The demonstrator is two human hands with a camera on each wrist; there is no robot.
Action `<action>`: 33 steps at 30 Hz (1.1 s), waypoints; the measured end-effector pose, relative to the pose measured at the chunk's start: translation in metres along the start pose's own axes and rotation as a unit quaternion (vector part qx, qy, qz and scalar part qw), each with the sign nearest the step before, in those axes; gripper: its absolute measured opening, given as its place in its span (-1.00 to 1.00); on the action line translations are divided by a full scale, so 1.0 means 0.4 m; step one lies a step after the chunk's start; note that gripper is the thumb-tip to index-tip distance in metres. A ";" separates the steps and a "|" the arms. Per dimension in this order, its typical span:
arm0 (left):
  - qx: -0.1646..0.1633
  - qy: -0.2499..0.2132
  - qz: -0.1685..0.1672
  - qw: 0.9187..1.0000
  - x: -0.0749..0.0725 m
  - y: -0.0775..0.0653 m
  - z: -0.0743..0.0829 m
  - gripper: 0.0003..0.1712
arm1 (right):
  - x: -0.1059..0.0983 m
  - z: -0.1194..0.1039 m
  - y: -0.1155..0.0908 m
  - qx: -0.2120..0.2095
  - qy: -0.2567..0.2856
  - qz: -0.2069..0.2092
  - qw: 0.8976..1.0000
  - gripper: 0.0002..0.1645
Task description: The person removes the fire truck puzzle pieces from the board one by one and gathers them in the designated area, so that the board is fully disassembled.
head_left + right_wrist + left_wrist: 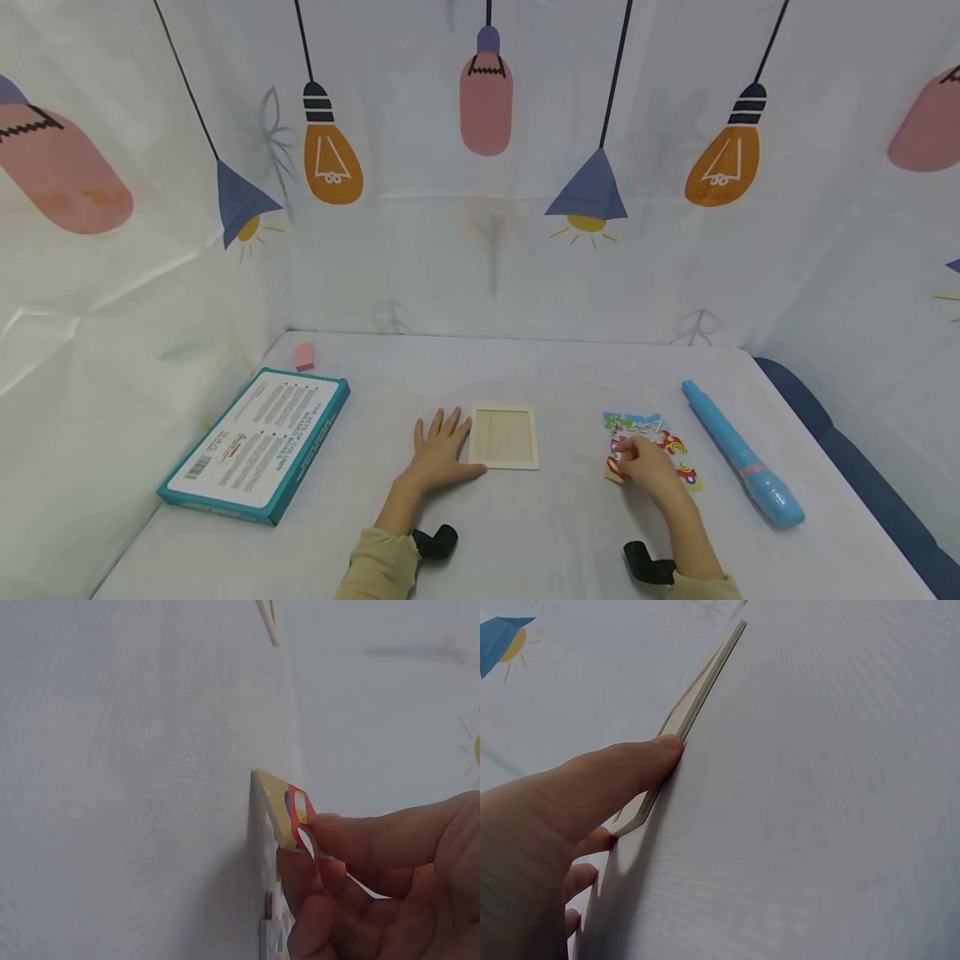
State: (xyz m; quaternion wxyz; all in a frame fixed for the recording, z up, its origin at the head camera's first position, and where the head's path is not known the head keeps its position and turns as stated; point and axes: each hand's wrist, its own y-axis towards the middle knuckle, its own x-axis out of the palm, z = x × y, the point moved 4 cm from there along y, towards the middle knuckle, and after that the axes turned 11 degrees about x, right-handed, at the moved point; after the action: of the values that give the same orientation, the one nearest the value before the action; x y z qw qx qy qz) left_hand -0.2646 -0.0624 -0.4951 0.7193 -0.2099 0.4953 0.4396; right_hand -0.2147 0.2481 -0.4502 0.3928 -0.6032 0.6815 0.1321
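My left hand [441,457] lies spread on the table with its fingers straight. Its thumb touches the near left corner of a shallow wooden tray [504,438], and a fingertip meets the left side; the left wrist view shows the thumb on the tray's rim [714,679]. Over a colourful printed jigsaw puzzle [674,444], my right hand [654,473] pinches a flat puzzle piece [274,801] between thumb and fingers. Yellow and red print shows on the piece, which stands tilted up from the table. The hand covers part of the puzzle.
A teal-edged box [255,442] lies at the left, with a pink eraser-like block [303,357] behind it. Right of the puzzle lies a light blue wand-like object [738,454]. A dark blue chair [840,458] stands beyond the table's right edge.
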 end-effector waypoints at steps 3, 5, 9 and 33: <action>0.001 -0.007 0.004 1.000 -0.001 0.003 -0.003 -0.02 | -0.003 0.006 0.005 0.001 -0.037 0.021 0.999 -0.76; 0.002 -0.011 0.009 1.000 -0.001 0.006 -0.005 -0.02 | -0.002 0.006 0.010 0.002 -0.058 0.032 0.998 -0.77; 0.003 -0.021 0.018 1.000 0.000 0.010 -0.008 -0.02 | 0.001 0.009 0.015 0.007 -0.090 0.046 0.995 -0.80; 0.006 -0.035 0.019 0.999 -0.007 0.021 0.002 -0.04 | -0.001 0.018 0.017 0.020 -0.121 0.055 0.991 -0.80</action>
State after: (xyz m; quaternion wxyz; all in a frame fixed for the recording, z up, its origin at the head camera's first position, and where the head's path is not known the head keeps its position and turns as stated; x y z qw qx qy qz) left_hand -0.2716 -0.0584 -0.4911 0.7289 -0.1808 0.4766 0.4570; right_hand -0.2184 0.2548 -0.4569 0.4762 -0.5368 0.6636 0.2116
